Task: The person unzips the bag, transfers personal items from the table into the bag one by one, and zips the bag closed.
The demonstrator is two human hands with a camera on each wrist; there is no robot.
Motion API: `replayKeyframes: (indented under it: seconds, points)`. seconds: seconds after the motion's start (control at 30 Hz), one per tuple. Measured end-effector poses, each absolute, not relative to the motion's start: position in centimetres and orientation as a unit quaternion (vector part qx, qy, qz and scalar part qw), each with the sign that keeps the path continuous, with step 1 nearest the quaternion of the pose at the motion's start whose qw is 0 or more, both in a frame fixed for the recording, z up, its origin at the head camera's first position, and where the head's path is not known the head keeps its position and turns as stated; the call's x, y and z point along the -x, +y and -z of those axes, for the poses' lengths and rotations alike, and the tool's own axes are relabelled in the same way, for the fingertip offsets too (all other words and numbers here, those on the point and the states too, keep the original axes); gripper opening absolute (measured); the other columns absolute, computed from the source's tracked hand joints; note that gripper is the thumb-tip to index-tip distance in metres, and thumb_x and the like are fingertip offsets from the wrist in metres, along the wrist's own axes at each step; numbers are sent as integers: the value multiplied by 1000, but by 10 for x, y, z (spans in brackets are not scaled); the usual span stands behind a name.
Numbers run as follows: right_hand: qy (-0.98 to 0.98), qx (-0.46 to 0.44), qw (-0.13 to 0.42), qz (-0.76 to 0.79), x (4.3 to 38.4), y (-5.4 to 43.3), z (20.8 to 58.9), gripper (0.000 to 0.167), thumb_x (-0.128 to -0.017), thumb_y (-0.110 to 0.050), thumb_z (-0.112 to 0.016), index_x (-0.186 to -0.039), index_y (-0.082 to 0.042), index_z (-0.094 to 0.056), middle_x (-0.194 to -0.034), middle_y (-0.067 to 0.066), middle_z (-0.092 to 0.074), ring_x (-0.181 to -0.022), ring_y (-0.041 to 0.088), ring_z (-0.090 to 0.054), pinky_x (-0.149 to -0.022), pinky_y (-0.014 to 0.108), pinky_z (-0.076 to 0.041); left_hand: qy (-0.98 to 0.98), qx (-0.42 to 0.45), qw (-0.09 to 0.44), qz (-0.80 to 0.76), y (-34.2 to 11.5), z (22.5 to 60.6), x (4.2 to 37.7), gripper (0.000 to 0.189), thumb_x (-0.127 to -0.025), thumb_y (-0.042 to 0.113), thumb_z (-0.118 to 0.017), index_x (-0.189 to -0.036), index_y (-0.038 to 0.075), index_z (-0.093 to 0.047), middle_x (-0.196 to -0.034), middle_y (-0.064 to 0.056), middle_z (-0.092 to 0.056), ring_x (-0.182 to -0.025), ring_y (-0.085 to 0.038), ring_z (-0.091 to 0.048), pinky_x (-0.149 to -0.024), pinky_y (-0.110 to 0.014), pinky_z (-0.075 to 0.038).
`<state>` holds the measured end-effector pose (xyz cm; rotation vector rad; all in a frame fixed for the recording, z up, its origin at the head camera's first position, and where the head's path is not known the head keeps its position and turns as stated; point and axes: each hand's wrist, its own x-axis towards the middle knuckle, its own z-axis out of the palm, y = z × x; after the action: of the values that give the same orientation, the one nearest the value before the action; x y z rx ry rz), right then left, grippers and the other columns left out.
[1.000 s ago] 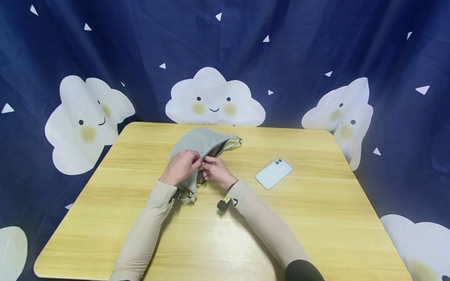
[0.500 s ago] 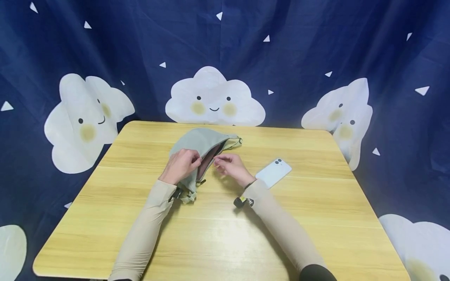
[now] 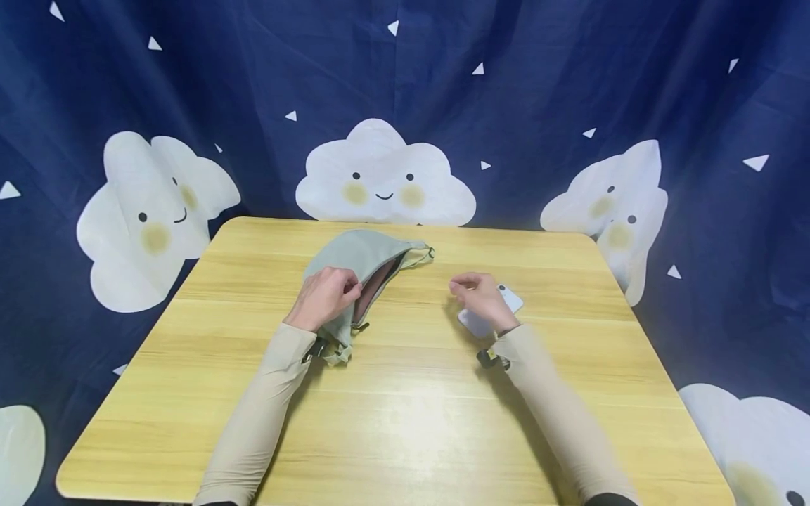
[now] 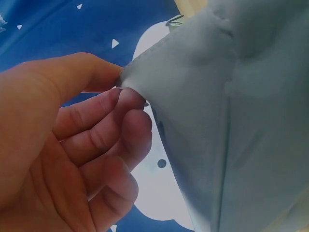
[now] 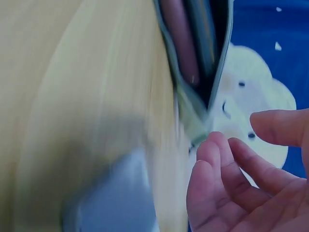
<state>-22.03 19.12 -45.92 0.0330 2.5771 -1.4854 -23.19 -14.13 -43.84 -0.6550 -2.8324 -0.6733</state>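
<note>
A grey-green crescent-shaped bag (image 3: pixel 361 251) lies on the table, its zip side gaping toward the right. My left hand (image 3: pixel 324 299) pinches the edge of the bag's opening between thumb and forefinger, lifting the fabric to a point in the left wrist view. Inside the mouth, the right wrist view shows a pinkish strip (image 5: pixel 181 38) and a dark space. My right hand (image 3: pixel 484 301) hovers over the white smartphone (image 3: pixel 473 323), fingers loosely bent and nothing between them. It partly hides the phone, whose camera corner shows beyond the hand.
The wooden table (image 3: pixel 405 422) has rounded corners. A dark blue curtain (image 3: pixel 405 70) with smiling clouds hangs right behind it. The bag's strap end (image 3: pixel 338 355) lies beside my left wrist, and a zip pull (image 3: pixel 362 327) sticks out at the opening's near end.
My right hand has left the bag's opening and moved right to above the phone. The bag's mouth now shows uncovered. My left hand has kept its pinch on the bag's edge.
</note>
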Motion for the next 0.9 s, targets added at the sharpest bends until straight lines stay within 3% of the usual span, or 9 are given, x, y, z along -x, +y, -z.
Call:
replayKeyframes:
  seconds: [0.13,0.33,0.6,0.73,0.83,0.9]
  points:
    - [895,-16,58,443,219,217,459,42,-103,-31,-59,-134,-2,-64,-132,21,-68,-119,38,-64,-102,48,-51,-945,221,79,226,-141,439,232,15,-95,20,-67,-84,14,-75,-73,1,-68,-64,-14,-55,-53,-29,-40]
    - [914,-28,24,405,217,247,465,51,-101,-30,-61,-138,6,-58,-135,30,-63,-125,44,-60,-104,53,-51,-946,221,77,226,-140,440,232,14,-95,19,-67,-85,13,-76,-74,0,-70,-64,-14,-56,-54,-29,-41]
    - [953,-38,18,299,206,270,471,74,-93,-38,-73,-141,14,-51,-139,37,-54,-131,51,-47,-112,60,-38,-947,219,74,224,-140,439,231,15,-95,19,-67,-82,15,-74,-71,2,-67,-63,-14,-54,-53,-29,-40]
    - [967,-39,31,248,203,275,476,80,-86,-47,-80,-134,13,-56,-123,33,-58,-114,46,-50,-91,52,-45,-947,219,71,224,-140,440,231,15,-95,19,-67,-84,14,-75,-73,1,-68,-63,-14,-55,-54,-29,-41]
    - [973,-44,46,221,201,276,477,88,-80,-54,-83,-133,11,-56,-116,28,-57,-104,40,-49,-76,42,-43,-947,219,70,224,-140,440,232,15,-95,19,-67,-84,14,-75,-73,1,-68,-63,-14,-55,-54,-29,-41]
    - [975,-52,57,207,200,275,476,94,-77,-58,-84,-134,11,-55,-117,28,-54,-103,40,-48,-73,40,-42,-947,218,71,225,-140,440,232,15,-95,19,-67,-83,14,-75,-72,1,-68,-63,-14,-54,-53,-29,-41]
